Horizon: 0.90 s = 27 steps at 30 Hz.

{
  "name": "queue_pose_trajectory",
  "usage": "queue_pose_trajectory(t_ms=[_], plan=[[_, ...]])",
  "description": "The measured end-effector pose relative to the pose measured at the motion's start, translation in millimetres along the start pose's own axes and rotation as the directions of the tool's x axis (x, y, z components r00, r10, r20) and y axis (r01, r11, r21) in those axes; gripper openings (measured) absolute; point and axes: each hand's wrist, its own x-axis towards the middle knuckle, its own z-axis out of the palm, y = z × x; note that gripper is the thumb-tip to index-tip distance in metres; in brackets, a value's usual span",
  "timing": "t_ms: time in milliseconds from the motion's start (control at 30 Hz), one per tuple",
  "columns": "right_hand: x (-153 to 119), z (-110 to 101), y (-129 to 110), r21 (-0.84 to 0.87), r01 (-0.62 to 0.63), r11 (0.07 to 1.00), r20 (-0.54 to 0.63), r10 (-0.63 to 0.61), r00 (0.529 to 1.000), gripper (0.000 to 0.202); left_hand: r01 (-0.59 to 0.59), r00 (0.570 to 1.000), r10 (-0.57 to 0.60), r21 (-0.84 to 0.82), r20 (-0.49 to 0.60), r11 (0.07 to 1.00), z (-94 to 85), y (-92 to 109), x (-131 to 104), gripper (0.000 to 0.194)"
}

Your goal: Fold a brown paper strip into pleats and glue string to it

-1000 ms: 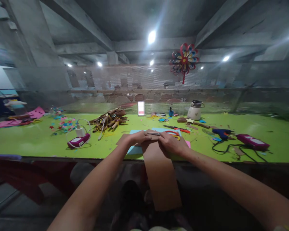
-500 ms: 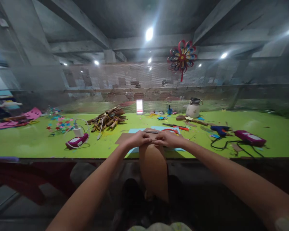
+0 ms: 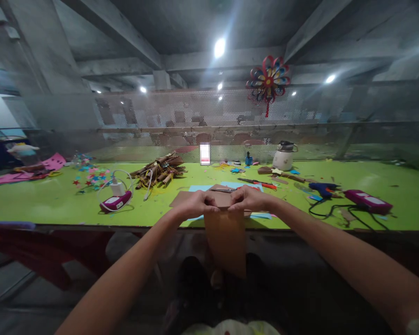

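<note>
A sheet of brown card (image 3: pixel 226 242) hangs down past the table's front edge, its upper edge folded or curled near my fingers. My left hand (image 3: pixel 203 202) pinches that upper edge on the left. On the right, my right hand (image 3: pixel 246 199) pinches the same edge between thumb and fingers. Just beyond my hands lie scissors (image 3: pixel 223 190), their handles partly hidden behind my right hand. More brown card (image 3: pixel 181 199) and light blue paper (image 3: pixel 199 188) lie on the table beneath. A red-handled cutting tool (image 3: pixel 256 183) rests farther right.
The green table (image 3: pixel 73 204) carries a bundle of brown rolled sticks (image 3: pixel 160 171) and a purple power strip (image 3: pixel 116 202) at left. A blue glue gun (image 3: pixel 324 189), a second purple power strip (image 3: pixel 368 201) and a kettle (image 3: pixel 283 156) are at right. A phone (image 3: pixel 205 154) stands at the back.
My hands have moved slightly apart along the card's upper edge. The hanging card has risen a little and flattened. The view has shifted slightly.
</note>
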Motion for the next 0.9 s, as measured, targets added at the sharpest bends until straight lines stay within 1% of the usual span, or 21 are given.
queue_pose_trajectory(t_ms=[100,200,300,400,467,533,600,667,700,767,800,900], plan=[[-0.5,-1.9,-2.9,-0.044,-0.049,0.998,-0.027,0.048,0.998,0.024,0.039,0.998,-0.039,-0.013,-0.043,0.999,1.9,1.1,-1.3,0.026],[-2.7,-4.5,-1.5,-0.057,-0.060,0.997,-0.004,0.060,0.998,0.027,0.032,0.997,-0.033,-0.008,-0.072,0.999,2.8,-1.0,-3.0,0.023],[-6.1,-6.8,2.0,-0.040,-0.021,0.999,0.032,0.022,0.999,0.028,-0.042,0.999,0.041,-0.037,-0.031,0.998,2.1,-9.3,-4.4,0.023],[-8.8,-7.4,4.7,-0.035,-0.029,0.999,0.058,0.031,0.998,0.029,-0.154,0.986,0.160,-0.120,0.041,0.981,1.2,-20.0,-5.6,0.025],[-9.2,-6.1,6.2,-0.037,-0.038,0.999,0.073,0.040,0.997,0.031,-0.180,0.979,0.192,-0.157,0.065,0.971,1.5,-24.9,-6.2,0.025],[-8.0,-3.0,8.2,-0.058,-0.028,0.998,0.081,0.032,0.996,0.031,-0.155,0.984,0.164,-0.128,0.067,0.980,2.5,-26.2,-6.1,0.025],[-6.1,1.0,9.8,-0.106,-0.017,0.994,0.066,0.024,0.998,0.031,-0.113,0.992,0.115,-0.049,0.042,0.992,3.7,-24.9,-4.9,0.021],[-5.6,4.2,8.8,-0.176,-0.006,0.984,0.021,0.010,1.000,0.032,-0.082,0.997,0.082,0.012,0.003,0.997,4.1,-23.3,-3.1,0.017],[-6.7,4.7,6.6,-0.203,0.004,0.979,-0.006,-0.005,1.000,0.032,-0.076,0.997,0.077,0.015,-0.018,0.997,3.8,-23.1,-2.5,0.016],[-12.8,2.5,-1.9,-0.203,0.022,0.979,-0.028,-0.028,0.999,0.030,-0.091,0.995,0.089,-0.048,-0.042,0.995,1.9,-24.2,-2.8,0.017],[-17.8,-0.3,-7.7,-0.169,0.024,0.985,-0.021,-0.028,0.999,0.029,-0.107,0.994,0.103,-0.103,-0.045,0.989,0.2,-25.0,-4.2,0.018],[-36.0,-13.0,-26.9,0.037,0.002,0.999,0.046,-0.003,0.999,0.026,-0.144,0.988,0.153,-0.314,0.005,0.938,-6.9,-24.9,-13.2,0.022]])
